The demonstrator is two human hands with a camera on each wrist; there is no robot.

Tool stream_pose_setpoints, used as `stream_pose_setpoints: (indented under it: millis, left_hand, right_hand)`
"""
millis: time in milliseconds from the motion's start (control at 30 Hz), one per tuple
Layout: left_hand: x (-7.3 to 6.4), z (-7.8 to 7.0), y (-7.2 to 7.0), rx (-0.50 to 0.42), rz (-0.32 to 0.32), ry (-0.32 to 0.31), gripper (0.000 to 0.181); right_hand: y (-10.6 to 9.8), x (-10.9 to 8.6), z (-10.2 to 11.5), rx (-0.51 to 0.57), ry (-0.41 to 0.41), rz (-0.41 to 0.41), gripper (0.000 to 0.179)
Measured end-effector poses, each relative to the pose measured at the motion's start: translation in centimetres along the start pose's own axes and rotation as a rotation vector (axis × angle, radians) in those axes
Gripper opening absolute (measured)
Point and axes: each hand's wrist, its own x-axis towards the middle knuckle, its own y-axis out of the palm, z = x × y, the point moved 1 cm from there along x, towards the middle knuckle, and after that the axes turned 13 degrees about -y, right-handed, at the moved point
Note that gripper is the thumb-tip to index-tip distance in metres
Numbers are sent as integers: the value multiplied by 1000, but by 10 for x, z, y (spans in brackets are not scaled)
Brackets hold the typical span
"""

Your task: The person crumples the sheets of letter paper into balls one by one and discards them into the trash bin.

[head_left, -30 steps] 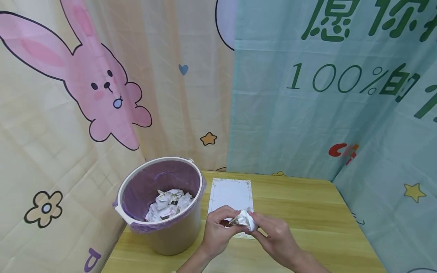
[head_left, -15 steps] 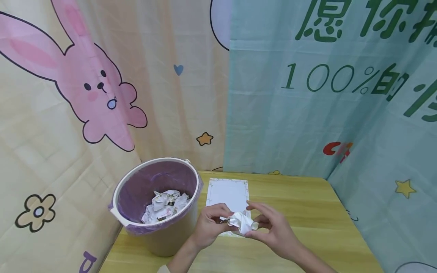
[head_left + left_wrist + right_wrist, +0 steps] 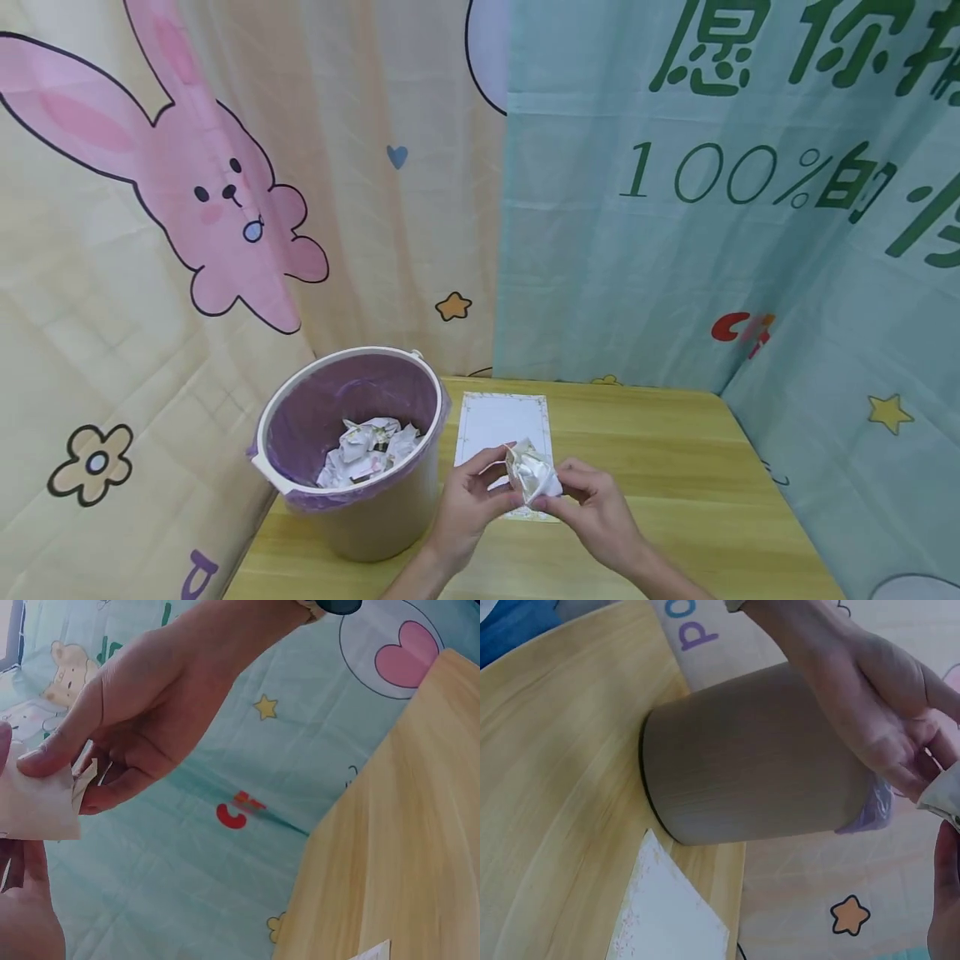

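Observation:
Both hands hold one crumpled ball of white paper (image 3: 533, 473) above the table, in the lower middle of the head view. My left hand (image 3: 467, 507) pinches its left side between thumb and fingers. On the other side, the thumb and fingers of my right hand (image 3: 603, 512) grip it. Its folded edges show in the left wrist view, where the paper (image 3: 45, 804) sits at the left border. Below the hands lies a flat white sheet (image 3: 501, 421) with a patterned border, partly hidden by them.
A beige bin (image 3: 382, 525) with a purple liner (image 3: 307, 437) stands left of the hands, holding several crumpled papers (image 3: 367, 450). The wooden table (image 3: 675, 467) meets printed curtains (image 3: 600, 275) at its back and sides.
The paper ball has been turned and reshaped between the hands. My right fingers, spread away from it half a second ago, have come back in against its side.

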Motion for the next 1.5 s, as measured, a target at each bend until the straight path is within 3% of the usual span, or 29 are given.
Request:
stream_pose_setpoints:
  millis: [100,200,300,367,433,567,667,800,967,1100,1233,1400,1500]
  left_hand:
    - [-1,1,8,87,-5,113,63]
    - [1,2,10,232,-52,263,51]
    - [3,3,9,289,-68,339,35]
    - [5,3,7,298,-63,355,30]
    - [7,3,4,289,-52,347,24]
    - [9,3,-2,239,-32,299,18]
    - [7,2,-7,187,-28,213,25]
    - [2,2,-10,122,5,87,39]
    - [0,-1,-8,156,25,-63,48]
    - [0,0,-6,226,36,-153,40]
    - [-1,1,-7,296,31,-140,30]
    - [0,-2,-9,368,41,-10,23]
    - [1,-4,-9,391,61,13,21]
  right_hand:
    - [3,-2,1,-56,-34,-32,18]
    - [4,-3,3,-109,-82,15,15]
    - [5,-2,5,-193,-134,58,15]
    - [5,0,7,-212,-128,68,15]
    - [5,1,7,-191,-62,70,17]
    - [3,4,6,-40,95,78,24]
    - [1,4,4,41,106,109,23]
    - [-1,2,4,43,98,107,19]
    - [-4,1,6,-11,107,68,16]
    - [-6,1,6,-32,136,72,16]
    - [-8,2,5,-56,210,110,25]
    - [-11,3,5,23,339,145,46]
    - [-12,5,5,78,353,176,54]
